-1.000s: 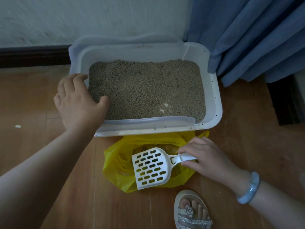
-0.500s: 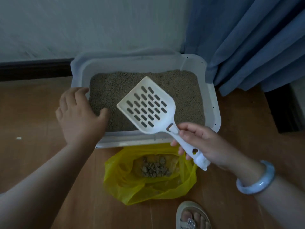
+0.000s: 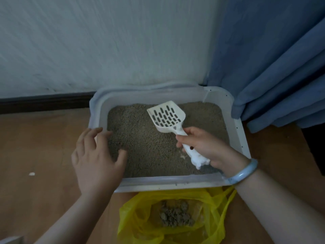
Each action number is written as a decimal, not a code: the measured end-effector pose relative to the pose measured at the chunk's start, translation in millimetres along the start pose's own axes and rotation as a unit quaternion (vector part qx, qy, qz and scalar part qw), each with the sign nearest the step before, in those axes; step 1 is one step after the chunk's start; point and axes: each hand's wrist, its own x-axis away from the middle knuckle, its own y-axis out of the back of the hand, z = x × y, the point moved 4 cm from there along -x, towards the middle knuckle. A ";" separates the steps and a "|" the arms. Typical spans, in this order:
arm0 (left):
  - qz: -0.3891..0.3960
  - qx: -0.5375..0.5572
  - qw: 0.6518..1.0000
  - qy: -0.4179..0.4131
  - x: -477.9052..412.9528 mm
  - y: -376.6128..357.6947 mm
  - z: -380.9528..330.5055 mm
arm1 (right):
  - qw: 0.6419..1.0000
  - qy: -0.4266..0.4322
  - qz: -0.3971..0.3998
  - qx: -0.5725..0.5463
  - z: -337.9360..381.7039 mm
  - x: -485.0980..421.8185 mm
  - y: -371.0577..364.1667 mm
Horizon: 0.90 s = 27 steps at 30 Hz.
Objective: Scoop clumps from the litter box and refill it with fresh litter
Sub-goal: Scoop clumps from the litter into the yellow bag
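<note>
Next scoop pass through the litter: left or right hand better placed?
Right. The right hand grips the scoop by its handle, blade over the litter. The left hand holds no tool and rests open at the litter box left edge.

Bare grey granular litter [image 3: 149, 152] lies open between left hand [image 3: 95, 159] and right hand [image 3: 209, 147]; white slotted plastic scoop [image 3: 167, 115] overhangs beyond.

right hand [image 3: 209, 147] gripping scoop [image 3: 167, 116], above litter [image 3: 149, 147]

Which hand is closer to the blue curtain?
Right. The right hand, holding the scoop, is over the litter box on the side by the curtain; the left hand is at the opposite rim.
</note>
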 end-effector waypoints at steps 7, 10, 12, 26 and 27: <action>0.111 0.008 0.986 -0.128 -1.3 -0.4 -45.5 | 0.973 -0.080 0.101 -0.189 -12.2 -21.0 -35.1; 0.292 0.172 0.941 -0.019 -3.5 -20.3 -73.5 | 0.964 -0.088 0.130 -0.215 -16.9 -25.0 -36.7; 0.358 0.219 0.907 0.039 -5.3 -37.4 -80.6 | 0.963 -0.091 0.126 -0.221 -20.1 -27.4 -32.3; 0.294 -0.099 0.949 -0.052 -64.0 -23.4 -35.5 | 0.969 0.081 -0.035 0.230 -23.4 -17.7 35.0; 0.296 -0.143 0.941 -0.081 -72.4 -17.0 -33.5 | 0.966 0.080 -0.052 0.239 -29.4 -17.7 49.0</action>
